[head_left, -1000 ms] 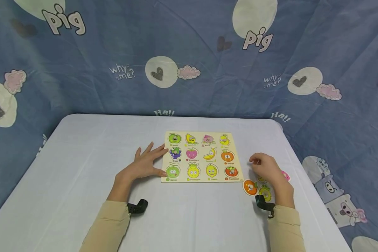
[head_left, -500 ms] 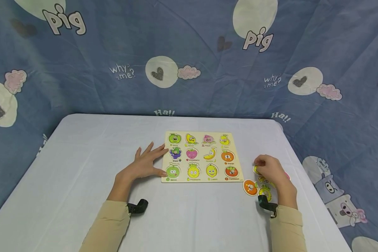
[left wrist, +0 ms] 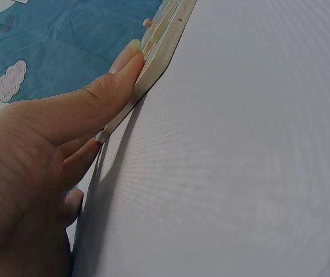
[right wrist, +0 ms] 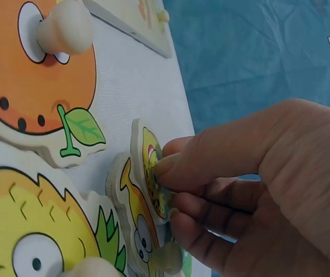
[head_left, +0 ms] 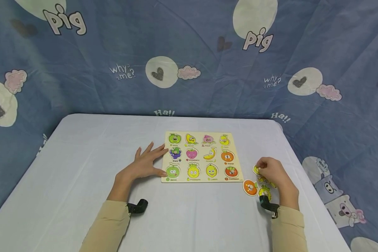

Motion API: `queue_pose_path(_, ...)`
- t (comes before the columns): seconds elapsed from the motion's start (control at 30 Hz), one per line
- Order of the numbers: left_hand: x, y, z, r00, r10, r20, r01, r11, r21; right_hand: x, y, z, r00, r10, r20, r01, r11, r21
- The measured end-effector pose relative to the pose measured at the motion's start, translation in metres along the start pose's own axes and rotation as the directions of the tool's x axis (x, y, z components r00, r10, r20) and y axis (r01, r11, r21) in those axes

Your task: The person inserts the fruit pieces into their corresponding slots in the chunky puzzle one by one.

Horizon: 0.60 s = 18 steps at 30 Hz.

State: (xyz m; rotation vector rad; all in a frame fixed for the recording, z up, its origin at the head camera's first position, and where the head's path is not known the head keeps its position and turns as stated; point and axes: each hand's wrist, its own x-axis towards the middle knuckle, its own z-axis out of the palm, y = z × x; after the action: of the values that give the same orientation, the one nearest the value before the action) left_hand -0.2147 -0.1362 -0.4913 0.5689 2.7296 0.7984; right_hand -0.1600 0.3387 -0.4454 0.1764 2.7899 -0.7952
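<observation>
- Your left hand (head_left: 144,163) lies at the left edge of the wooden fruit puzzle board (head_left: 183,166), fingers spread and fairly straight, thumb resting on the near left corner and fingertips touching the edge farther up.
- Your right hand (head_left: 274,171) has thumb and forefinger pinching a speckled yellow fruit piece (right wrist: 147,138); the other fingers are curled beneath.
- That piece is to the right of the board, tilted up on edge in the right wrist view; whether it touches what lies under it, you cannot tell from here.
- Just below it you have a yellow-orange piece with eyes (right wrist: 133,199) and a round wooden knob, partly covered.
- Nearer you lies the pineapple piece (head_left: 264,193), and to its left the orange piece (head_left: 250,187), just beside the board's near right corner.
- The board lies flat before you, fruit faces in three rows of four, grapes, strawberry and banana among them.
- Each of your beige sleeves (head_left: 108,224) has a black wrist camera (head_left: 138,206) at the cuff.
- You work on a white-covered table (head_left: 66,175); a blue printed cloth (head_left: 113,94) hangs behind.
</observation>
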Motion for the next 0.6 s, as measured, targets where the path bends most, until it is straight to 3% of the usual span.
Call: queue_pose_path(0.6,0.0003,0.0024,-0.0011,1.000,-0.016,0.010,0.016,1.000,0.003,0.0046,0.0034,0.0002,0.999,-0.008,-0.031,0.008,1.000,-0.006)
